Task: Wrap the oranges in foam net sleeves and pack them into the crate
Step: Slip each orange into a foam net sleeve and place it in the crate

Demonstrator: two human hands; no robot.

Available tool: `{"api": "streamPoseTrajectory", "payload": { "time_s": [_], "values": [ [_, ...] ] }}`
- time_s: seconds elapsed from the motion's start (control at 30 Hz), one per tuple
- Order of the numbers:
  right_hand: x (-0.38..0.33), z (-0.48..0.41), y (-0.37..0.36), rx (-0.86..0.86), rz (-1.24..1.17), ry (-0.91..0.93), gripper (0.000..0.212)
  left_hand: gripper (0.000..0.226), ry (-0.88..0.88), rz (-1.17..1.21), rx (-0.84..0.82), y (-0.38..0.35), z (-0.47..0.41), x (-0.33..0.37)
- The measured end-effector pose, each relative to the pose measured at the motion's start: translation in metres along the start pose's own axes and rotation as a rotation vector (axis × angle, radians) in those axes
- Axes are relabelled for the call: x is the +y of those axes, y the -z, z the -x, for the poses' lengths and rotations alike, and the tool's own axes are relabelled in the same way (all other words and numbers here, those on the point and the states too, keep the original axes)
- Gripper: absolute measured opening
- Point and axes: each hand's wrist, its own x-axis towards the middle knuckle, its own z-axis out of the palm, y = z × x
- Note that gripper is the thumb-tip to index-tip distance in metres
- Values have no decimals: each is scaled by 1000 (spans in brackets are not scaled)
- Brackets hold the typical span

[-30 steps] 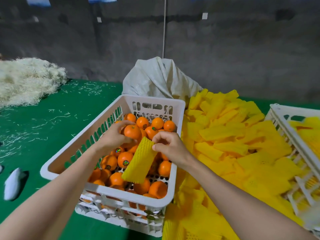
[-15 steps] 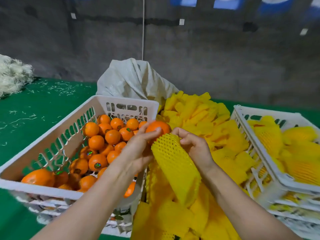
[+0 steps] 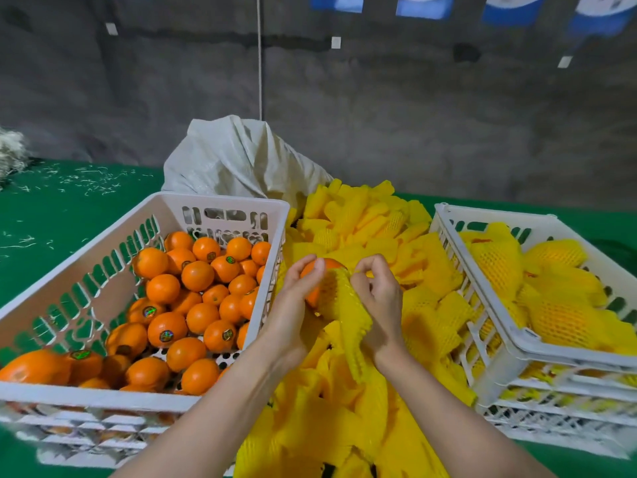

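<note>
My left hand grips an orange above the pile of loose yellow foam net sleeves. A yellow sleeve covers the orange's lower right part and hangs down below it. My right hand pinches the sleeve's upper edge beside the orange. To the left stands a white crate with several bare oranges. On the right, a second white crate holds several sleeved oranges.
A pale woven sack sits behind the sleeve pile. Both crates rest on other white crates on a green table strewn with white shreds. A heap of white shredded material lies far left. A grey wall rises behind.
My left hand lifted an orange out of the left crate and carried it right, over the sleeve pile. The sleeve in my right hand now sits partly over that orange. The view swung right.
</note>
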Motion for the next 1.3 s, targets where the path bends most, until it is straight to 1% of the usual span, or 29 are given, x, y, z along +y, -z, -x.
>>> {"api": "streamPoseTrajectory", "payload": {
  "time_s": [0.03, 0.07, 0.1, 0.2, 0.27, 0.33, 0.4, 0.47, 0.53, 0.6, 0.67, 0.87, 0.97, 1.03, 1.13, 1.2, 1.23, 1.3],
  "values": [
    [0, 0, 2, 25, 2, 4, 9, 68, 3, -52, -38, 2, 1, 0],
    [2, -1, 3, 48, 4, 12, 9, 72, -6, -104, -65, 5, 1, -1],
    [4, -1, 5, 57, 14, 1, 9, 72, -23, -132, -86, 7, 0, -1],
    [10, -3, 6, 61, -25, -24, 17, 61, -49, -77, -140, 10, 0, 1],
    [11, 0, 5, 58, -75, -15, 26, 57, -27, -2, -127, 7, -1, 1],
    [10, 3, 2, 74, -54, 25, 32, 55, -4, 82, -115, 3, -3, 1],
    [9, 5, -1, 88, 0, 74, 32, 45, 26, 173, -147, 0, -4, 1],
    [9, 6, -3, 92, 21, 111, 31, 38, 49, 213, -180, -1, -3, 1],
    [7, 4, -1, 80, -29, 135, 33, 37, 45, 208, -185, -1, -3, 0],
    [2, 1, 1, 65, -133, 111, 41, 35, 40, 206, -163, 1, -5, -1],
    [-3, -6, 2, 57, -185, 51, 42, 34, 48, 218, -150, 3, -7, -1],
    [-4, -23, 4, 23, -198, -131, 53, 31, 149, 323, -216, 6, -7, 1],
    [-4, -20, -1, 11, -313, -156, 46, 39, 188, 348, -206, 3, -7, 2],
    [-5, -18, -3, -2, -357, -110, 36, 46, 187, 372, -182, 1, -9, 2],
    [0, -18, -1, -103, -358, -46, 32, 55, 170, 382, -154, -1, -13, 4],
    [5, -19, 1, -172, -366, -23, 34, 56, 153, 368, -116, -2, -15, 5],
    [7, -19, 2, -197, -327, 0, 35, 56, 152, 354, -88, -1, -16, 5],
    [8, -21, 6, -257, -278, 12, 35, 49, 160, 316, -22, -1, -17, 8]
  ]
}}
